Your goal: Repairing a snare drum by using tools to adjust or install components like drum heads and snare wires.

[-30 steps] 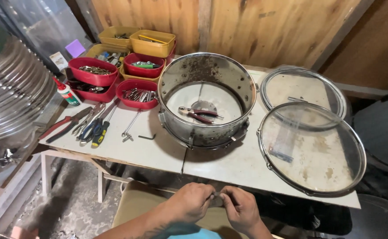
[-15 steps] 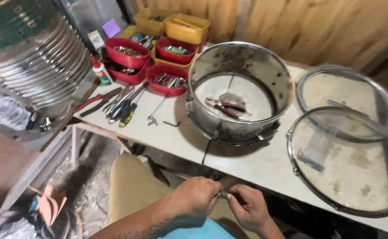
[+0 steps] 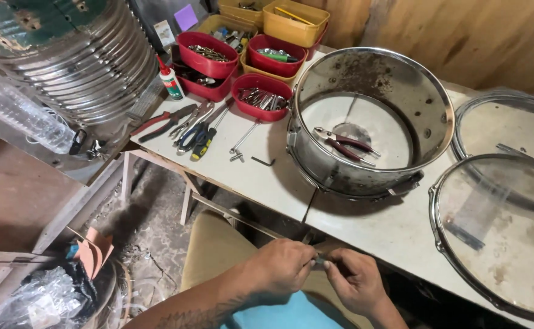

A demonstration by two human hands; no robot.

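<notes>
Below table, hands pinch small part [image 3: 319, 262] crosswise.

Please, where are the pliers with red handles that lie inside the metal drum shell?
In the head view, the red-handled pliers lie on the table inside the metal drum shell, right of the red bins, beyond both hands.

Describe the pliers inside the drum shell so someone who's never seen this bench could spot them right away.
Start at the round chrome metal drum shell standing open on the white worktable. Inside it, on the table surface, lie the dark-red-handled pliers, the only tool within the shell; the other hand tools lie outside, left of it.
</notes>
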